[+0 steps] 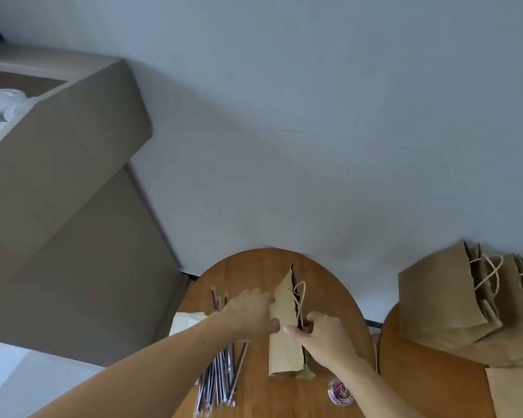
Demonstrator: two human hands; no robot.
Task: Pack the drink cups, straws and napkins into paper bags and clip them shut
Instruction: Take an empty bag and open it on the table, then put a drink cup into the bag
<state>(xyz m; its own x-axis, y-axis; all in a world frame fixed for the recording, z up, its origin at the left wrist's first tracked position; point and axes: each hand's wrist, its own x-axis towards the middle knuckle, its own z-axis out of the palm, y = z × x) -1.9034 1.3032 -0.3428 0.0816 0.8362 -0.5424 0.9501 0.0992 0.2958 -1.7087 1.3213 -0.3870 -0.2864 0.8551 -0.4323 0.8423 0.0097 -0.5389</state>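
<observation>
Gripping paper bag (284, 342) on wooden table (254, 267) | left hand (249, 315) clasps its side, right hand (323, 336) pinches its mouth | clip apparently not yet on | other bags (453, 297) piled right | straws (221, 375), napkins (187, 322), paper clips (340, 392) lie alongside.

The left hand (251, 315) and right hand (326, 336) are bare, and the bare left forearm (163, 357) carries one small dark spot.
</observation>
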